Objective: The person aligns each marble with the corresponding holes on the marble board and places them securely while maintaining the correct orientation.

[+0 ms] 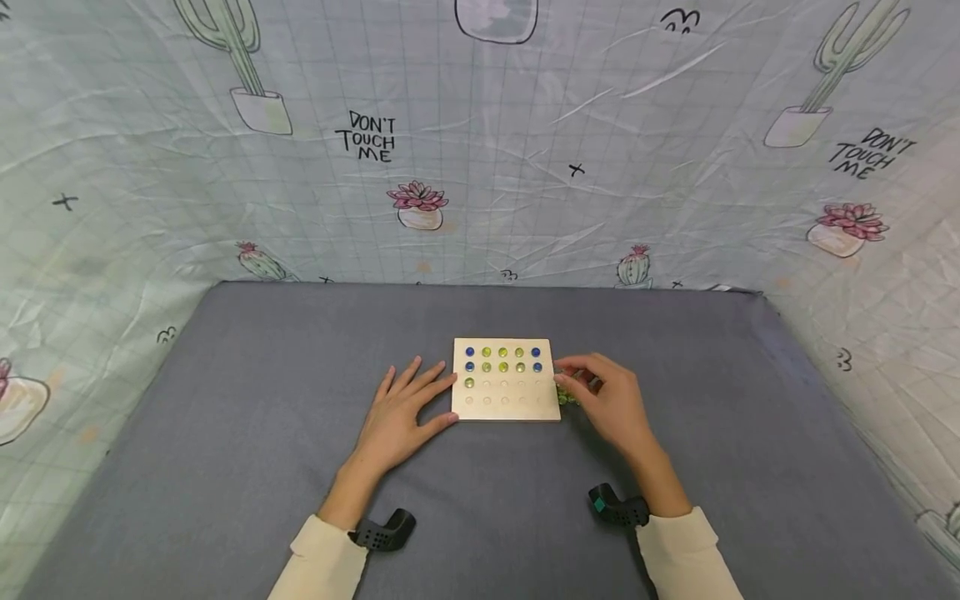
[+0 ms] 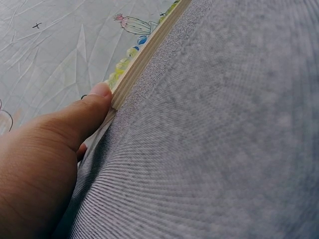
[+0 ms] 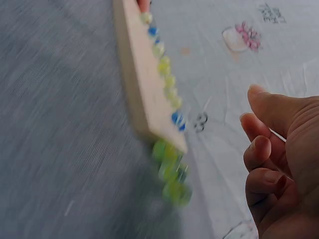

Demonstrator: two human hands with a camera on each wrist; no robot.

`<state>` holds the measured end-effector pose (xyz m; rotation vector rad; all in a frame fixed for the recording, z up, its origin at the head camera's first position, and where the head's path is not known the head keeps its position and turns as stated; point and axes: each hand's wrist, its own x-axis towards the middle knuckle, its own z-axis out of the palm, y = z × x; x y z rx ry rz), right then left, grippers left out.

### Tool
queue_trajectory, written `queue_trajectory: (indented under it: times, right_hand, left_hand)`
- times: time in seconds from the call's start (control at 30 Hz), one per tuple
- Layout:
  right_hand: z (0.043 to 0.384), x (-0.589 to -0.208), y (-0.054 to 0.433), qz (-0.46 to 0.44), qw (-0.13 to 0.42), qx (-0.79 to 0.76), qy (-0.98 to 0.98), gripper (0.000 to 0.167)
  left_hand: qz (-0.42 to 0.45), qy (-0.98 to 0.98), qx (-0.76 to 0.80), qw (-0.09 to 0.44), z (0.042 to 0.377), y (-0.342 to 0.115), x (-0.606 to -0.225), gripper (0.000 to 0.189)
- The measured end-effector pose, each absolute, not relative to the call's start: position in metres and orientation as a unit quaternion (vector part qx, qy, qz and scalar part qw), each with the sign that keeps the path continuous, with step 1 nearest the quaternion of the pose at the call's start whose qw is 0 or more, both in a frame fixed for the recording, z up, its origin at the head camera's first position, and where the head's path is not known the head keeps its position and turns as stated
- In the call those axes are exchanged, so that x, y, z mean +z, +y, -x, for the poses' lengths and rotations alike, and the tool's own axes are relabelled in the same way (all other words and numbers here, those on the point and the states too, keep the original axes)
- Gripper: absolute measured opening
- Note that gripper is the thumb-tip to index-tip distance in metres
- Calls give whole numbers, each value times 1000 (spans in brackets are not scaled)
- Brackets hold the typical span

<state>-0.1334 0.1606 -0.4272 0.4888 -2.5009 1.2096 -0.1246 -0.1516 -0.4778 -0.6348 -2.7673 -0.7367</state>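
Observation:
A pale wooden board (image 1: 504, 410) with rows of round hollows lies on the grey cloth. Its two far rows hold green marbles (image 1: 503, 367) with blue marbles (image 1: 537, 367) at the ends; a single green marble (image 1: 469, 382) sits at the left of the third row. Fingers spread, my left hand (image 1: 393, 423) rests against the board's left edge, its thumb at the near corner. My right hand (image 1: 611, 402) is over loose green marbles (image 3: 172, 174) beside the right edge, partly hiding them in the head view. Its fingers are loosely bent, with nothing visible between thumb and fingertips.
Grey cloth (image 1: 247, 433) covers the table around the board. A printed fabric sheet (image 1: 480, 167) rises behind it and along both sides. Black bands with cameras sit on the left wrist (image 1: 384, 531) and the right wrist (image 1: 618, 506).

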Motion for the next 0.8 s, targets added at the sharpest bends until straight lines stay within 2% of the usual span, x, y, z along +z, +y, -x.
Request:
queue_trajectory:
  times: [0.23,0.47,0.8]
  right_hand:
    - [127,-446,186,-145,140,444,-873,18]
    - [115,-433,188,-117,95,529,-835,18]
    - [120,-449,194,-119,79,491,-859,16]
  left_hand:
    - [215,-939,-248,104,126,-151,-476,60]
    - [211,-941,-247,95,125,-151,-478,60]
    - [218,-939,-252,88,132,-146,-474,63]
